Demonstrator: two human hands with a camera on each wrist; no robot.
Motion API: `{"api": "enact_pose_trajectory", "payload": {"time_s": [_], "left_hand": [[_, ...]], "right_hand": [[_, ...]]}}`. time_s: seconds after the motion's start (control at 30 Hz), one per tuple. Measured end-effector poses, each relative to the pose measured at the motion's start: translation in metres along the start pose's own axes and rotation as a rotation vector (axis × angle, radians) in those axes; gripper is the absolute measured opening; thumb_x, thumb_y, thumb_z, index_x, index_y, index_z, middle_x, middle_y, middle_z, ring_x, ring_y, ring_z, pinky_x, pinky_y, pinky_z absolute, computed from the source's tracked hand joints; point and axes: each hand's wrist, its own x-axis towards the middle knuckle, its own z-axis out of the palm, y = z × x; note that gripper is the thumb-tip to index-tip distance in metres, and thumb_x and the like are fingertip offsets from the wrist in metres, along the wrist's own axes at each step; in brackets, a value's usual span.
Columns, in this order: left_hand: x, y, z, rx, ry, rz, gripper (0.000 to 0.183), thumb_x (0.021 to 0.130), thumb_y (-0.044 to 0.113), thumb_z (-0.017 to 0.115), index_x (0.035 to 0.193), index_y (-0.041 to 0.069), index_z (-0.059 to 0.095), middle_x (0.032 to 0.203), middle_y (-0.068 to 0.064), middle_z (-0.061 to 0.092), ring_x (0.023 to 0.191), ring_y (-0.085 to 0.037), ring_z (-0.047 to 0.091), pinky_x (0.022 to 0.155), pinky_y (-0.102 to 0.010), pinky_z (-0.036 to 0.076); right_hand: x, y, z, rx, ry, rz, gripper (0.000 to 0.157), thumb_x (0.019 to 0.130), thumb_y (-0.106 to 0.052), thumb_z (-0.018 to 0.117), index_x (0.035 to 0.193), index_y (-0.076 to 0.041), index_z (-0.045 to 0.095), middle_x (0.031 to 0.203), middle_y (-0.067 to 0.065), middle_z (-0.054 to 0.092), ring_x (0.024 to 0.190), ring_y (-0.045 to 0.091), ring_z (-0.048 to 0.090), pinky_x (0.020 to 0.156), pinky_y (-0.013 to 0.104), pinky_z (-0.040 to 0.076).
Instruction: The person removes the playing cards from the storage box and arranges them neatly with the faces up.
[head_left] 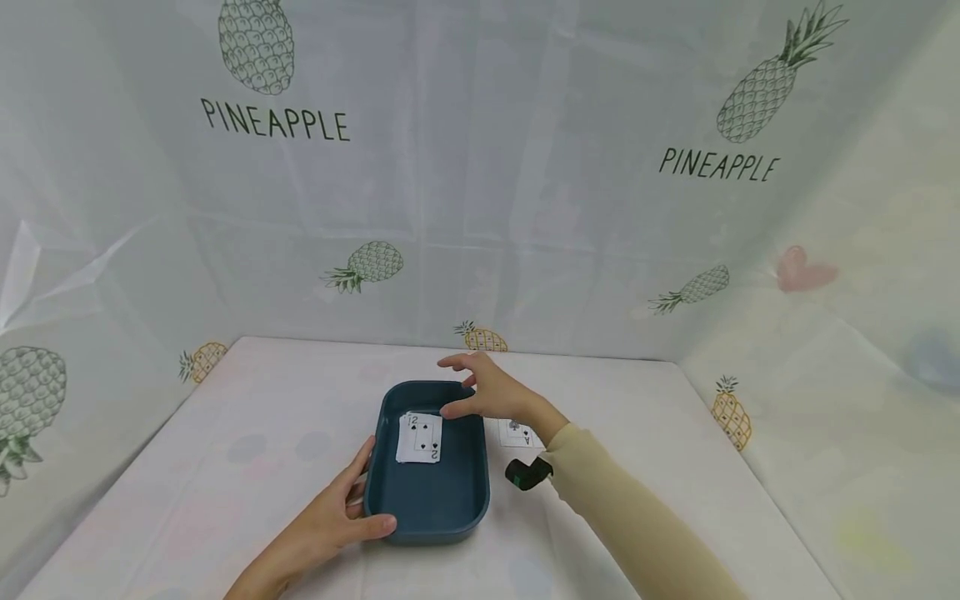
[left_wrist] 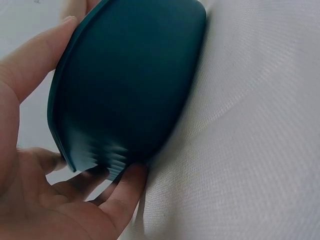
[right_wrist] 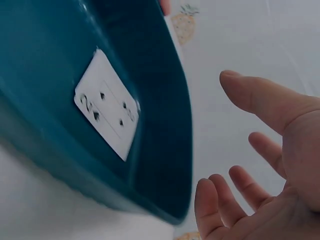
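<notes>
A dark blue tray (head_left: 431, 504) stands on the table with a small stack of playing cards (head_left: 419, 438) in it, a two of spades face up on top. My left hand (head_left: 326, 521) holds the tray's near left side. Its thumb lies at the rim, while the fingers (left_wrist: 125, 192) touch the outer wall. Over the tray's far right rim hovers my right hand (head_left: 491, 390), thumb and fingers spread apart. Nothing is between them in the right wrist view. Another playing card (head_left: 516, 434), marked A, lies right of the tray, partly hidden by the right forearm.
A white cloth covers the table (head_left: 247, 400) and a pineapple-print curtain (head_left: 480, 183) rises behind it. A black device (head_left: 527, 474) sits at my right wrist, beside the tray's right wall.
</notes>
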Motion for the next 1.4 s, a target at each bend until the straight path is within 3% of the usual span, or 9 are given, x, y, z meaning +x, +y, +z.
{"api": "enact_pose_trajectory", "payload": {"time_s": [0.27,0.43,0.67,0.77,0.97,1.4], "left_hand": [[0.001,-0.004,-0.003,-0.016,-0.043,0.034,0.111,0.096,0.03,0.082,0.173,0.028,0.001,0.176,-0.022,0.009,0.145,-0.044,0.05,0.107,-0.046,0.055],[0.001,-0.004,-0.006,-0.025,-0.064,0.07,0.112,0.096,0.028,0.082,0.173,0.028,0.0,0.176,-0.022,0.008,0.145,-0.045,0.049,0.106,-0.045,0.056],[0.0,-0.002,-0.005,-0.023,-0.057,0.056,0.112,0.096,0.028,0.082,0.173,0.029,0.001,0.176,-0.023,0.009,0.144,-0.046,0.05,0.106,-0.047,0.056],[0.0,-0.001,-0.005,-0.025,-0.058,0.062,0.112,0.096,0.028,0.082,0.173,0.028,0.001,0.176,-0.024,0.01,0.142,-0.046,0.053,0.104,-0.046,0.057],[-0.001,0.0,-0.005,-0.045,-0.067,0.079,0.112,0.095,0.026,0.083,0.173,0.027,0.001,0.175,-0.026,0.012,0.137,-0.042,0.058,0.101,-0.042,0.059],[-0.002,0.001,-0.004,-0.037,-0.046,0.072,0.114,0.094,0.028,0.084,0.173,0.026,0.003,0.174,-0.026,0.013,0.137,-0.044,0.058,0.1,-0.045,0.059]], "right_hand": [[0.016,-0.006,0.036,0.032,-0.102,0.058,0.077,0.089,-0.025,0.088,0.156,-0.013,0.052,0.153,0.02,0.042,0.129,0.039,0.056,0.104,0.052,0.054],[0.022,-0.009,0.046,0.065,-0.086,0.114,0.077,0.088,-0.024,0.088,0.155,-0.015,0.054,0.155,0.02,0.045,0.131,0.04,0.055,0.108,0.055,0.051],[0.023,-0.006,0.061,0.085,-0.048,0.181,0.076,0.086,-0.022,0.088,0.154,-0.012,0.055,0.158,0.024,0.043,0.145,0.041,0.044,0.117,0.059,0.043],[0.023,-0.004,0.066,0.059,-0.035,0.213,0.076,0.086,-0.023,0.089,0.153,-0.013,0.055,0.159,0.024,0.039,0.143,0.04,0.042,0.117,0.061,0.041],[0.028,-0.002,0.073,-0.034,-0.039,0.278,0.08,0.083,-0.025,0.093,0.154,-0.018,0.056,0.15,0.021,0.043,0.123,0.035,0.049,0.11,0.061,0.046],[0.031,-0.009,0.083,-0.18,-0.034,0.326,0.083,0.078,-0.02,0.097,0.151,-0.017,0.059,0.145,0.021,0.047,0.117,0.036,0.046,0.109,0.063,0.044]]}}
